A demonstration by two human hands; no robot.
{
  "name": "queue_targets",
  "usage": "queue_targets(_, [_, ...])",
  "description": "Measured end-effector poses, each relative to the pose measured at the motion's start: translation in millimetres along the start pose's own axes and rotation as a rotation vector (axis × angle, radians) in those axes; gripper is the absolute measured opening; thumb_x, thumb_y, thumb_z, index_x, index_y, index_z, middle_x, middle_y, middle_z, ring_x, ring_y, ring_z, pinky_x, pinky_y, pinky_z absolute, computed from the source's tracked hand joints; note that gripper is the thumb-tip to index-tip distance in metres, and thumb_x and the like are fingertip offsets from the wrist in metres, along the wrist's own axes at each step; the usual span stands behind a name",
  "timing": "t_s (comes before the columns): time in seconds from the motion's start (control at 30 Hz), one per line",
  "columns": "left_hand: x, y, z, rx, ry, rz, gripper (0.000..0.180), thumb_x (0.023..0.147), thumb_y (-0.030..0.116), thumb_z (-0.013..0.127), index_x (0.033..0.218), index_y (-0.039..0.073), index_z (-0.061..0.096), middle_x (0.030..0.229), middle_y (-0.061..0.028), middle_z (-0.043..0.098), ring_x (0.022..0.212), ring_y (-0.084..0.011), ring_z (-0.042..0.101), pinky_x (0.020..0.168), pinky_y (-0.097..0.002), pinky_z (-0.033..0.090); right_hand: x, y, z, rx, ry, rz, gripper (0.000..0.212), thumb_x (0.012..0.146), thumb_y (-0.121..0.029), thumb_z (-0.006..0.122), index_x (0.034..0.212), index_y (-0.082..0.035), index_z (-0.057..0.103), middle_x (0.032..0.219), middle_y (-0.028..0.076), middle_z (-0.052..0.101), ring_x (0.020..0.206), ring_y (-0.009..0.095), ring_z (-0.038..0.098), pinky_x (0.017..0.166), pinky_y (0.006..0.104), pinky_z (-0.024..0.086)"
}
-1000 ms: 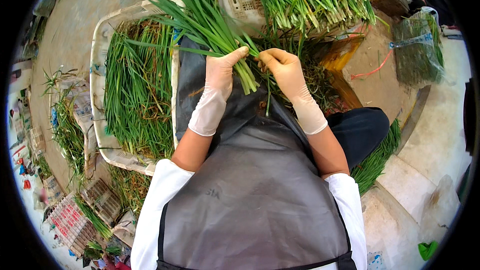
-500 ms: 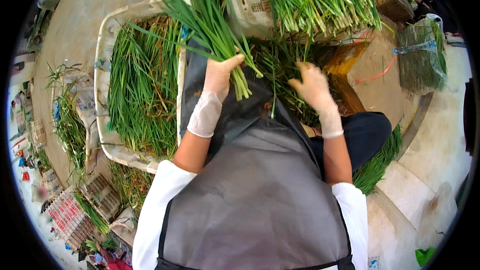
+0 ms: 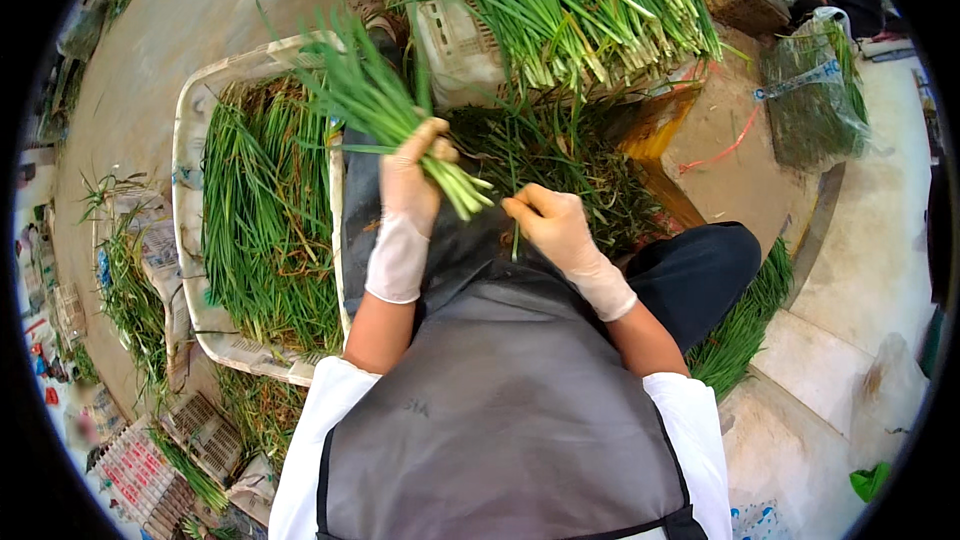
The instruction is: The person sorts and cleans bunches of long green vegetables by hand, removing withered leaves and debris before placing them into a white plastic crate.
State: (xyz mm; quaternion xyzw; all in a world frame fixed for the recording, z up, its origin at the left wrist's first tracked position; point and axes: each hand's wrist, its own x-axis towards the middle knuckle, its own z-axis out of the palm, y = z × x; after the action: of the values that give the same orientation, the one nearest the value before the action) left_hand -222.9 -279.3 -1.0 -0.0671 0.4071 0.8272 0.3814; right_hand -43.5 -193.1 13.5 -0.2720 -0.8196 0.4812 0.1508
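Observation:
My left hand, in a thin pale glove, is wrapped round a bunch of garlic chives. Its pale cut ends point right and toward me, while the green leaves fan out to the far left, a little blurred. My right hand, gloved too, is just right of those ends, with thumb and fingers pinched together. A thin green strand shows by its fingertips; whether they hold it I cannot tell. Both hands are above my dark apron.
A white crate full of chives stands at my left. Ahead, more chives are heaped on a pale crate. Loose leaves lie below it beside a yellow crate. A plastic-wrapped bundle stands far right.
My right hand has come left to the cut ends, its spread fingers now pinched. My left hand, still round the chives, has tilted the bunch further left. The whole view has shifted slightly.

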Motion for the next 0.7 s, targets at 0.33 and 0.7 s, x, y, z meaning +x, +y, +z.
queue_targets(0.33, [26, 4, -48, -0.291, -0.377, -0.422, 0.036, 0.089, 0.010, 0.058, 0.123, 0.002, 0.050, 0.090, -0.0097, 0.061, 0.065, -0.0145, 0.052, 0.062, -0.0266, 0.045, 134, 13, -66, -1.151, 0.250, -0.024, 0.023, 0.082, -0.027, 0.067, 0.085, -0.005, 0.064, 0.085, 0.011, 0.063, 0.078, 0.026, 0.064, 0.065, 0.0364, 0.053])
queue_targets(0.7, [22, 0, 1, -0.228, -0.251, -0.275, 0.028, 0.089, 0.008, 0.060, 0.115, 0.000, 0.053, 0.099, -0.0115, 0.059, 0.068, -0.0122, 0.053, 0.065, -0.0276, 0.048, 81, -5, -64, 0.506, 0.318, 0.341, 0.016, 0.084, -0.014, 0.067, 0.087, 0.001, 0.063, 0.070, 0.003, 0.060, 0.057, 0.008, 0.050, 0.054, 0.0216, 0.040])
